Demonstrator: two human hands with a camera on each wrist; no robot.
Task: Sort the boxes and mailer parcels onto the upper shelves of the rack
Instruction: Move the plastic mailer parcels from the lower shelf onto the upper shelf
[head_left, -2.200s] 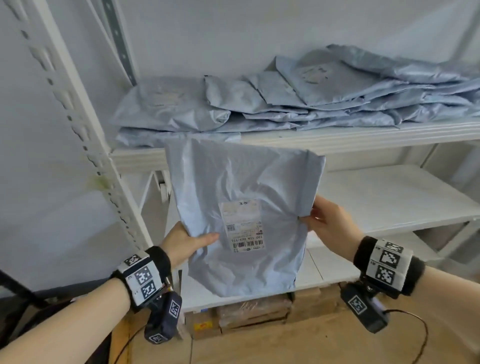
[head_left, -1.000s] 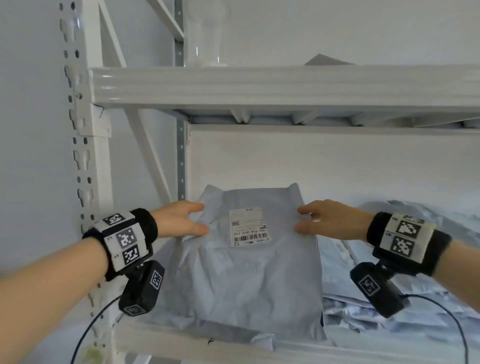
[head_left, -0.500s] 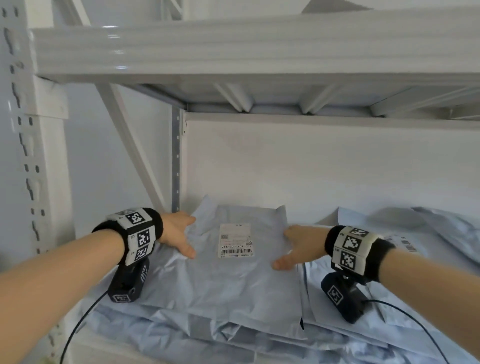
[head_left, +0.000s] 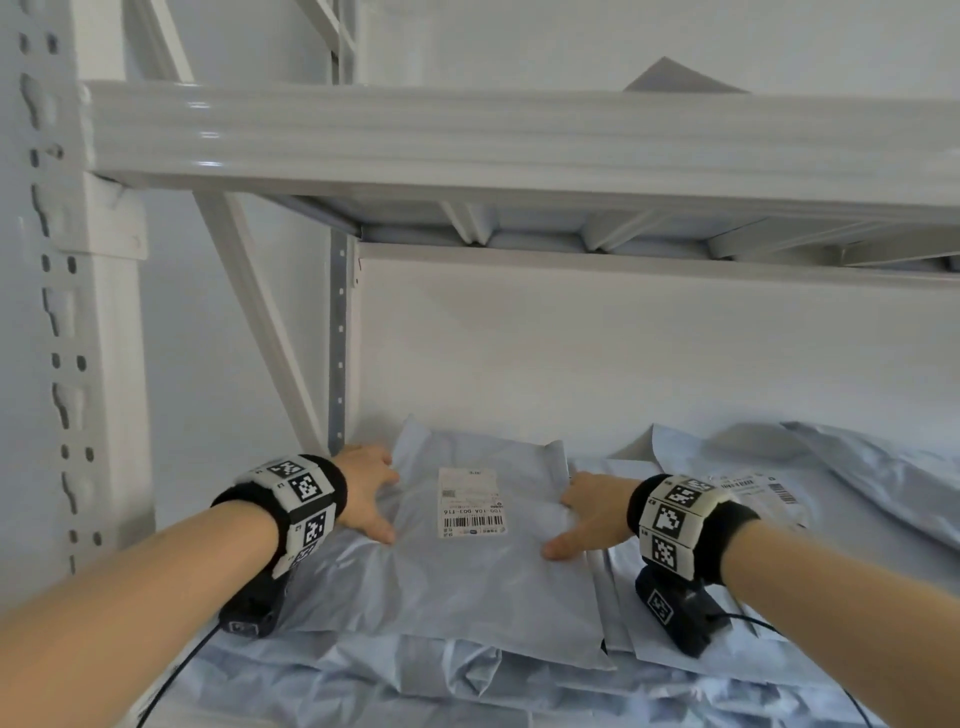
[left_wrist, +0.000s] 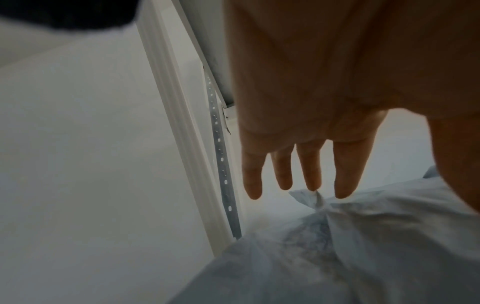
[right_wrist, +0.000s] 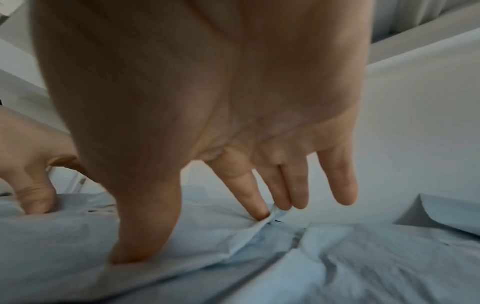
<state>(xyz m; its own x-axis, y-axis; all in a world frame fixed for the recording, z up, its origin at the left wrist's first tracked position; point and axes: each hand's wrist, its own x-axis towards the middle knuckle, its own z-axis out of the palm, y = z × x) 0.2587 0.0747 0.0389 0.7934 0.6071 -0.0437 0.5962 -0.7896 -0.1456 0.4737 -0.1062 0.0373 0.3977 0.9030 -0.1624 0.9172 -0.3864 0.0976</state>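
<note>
You face a white metal rack (head_left: 519, 135) set close against a plain white wall (head_left: 649, 353). At your left stands its near upright (head_left: 67, 291), punched with paired holes and keyhole slots, and a thick ribbed beam runs rightward from it across the top of your view. Under that beam you see the ribs of the shelf deck (head_left: 597, 236) above — pale and shadowed. A diagonal brace (head_left: 254, 312) slants down toward the far upright (head_left: 338, 338), a grey perforated strip in the far left corner. The light is soft, even and cool — bright streaks glint on the beam near its left end.
</note>
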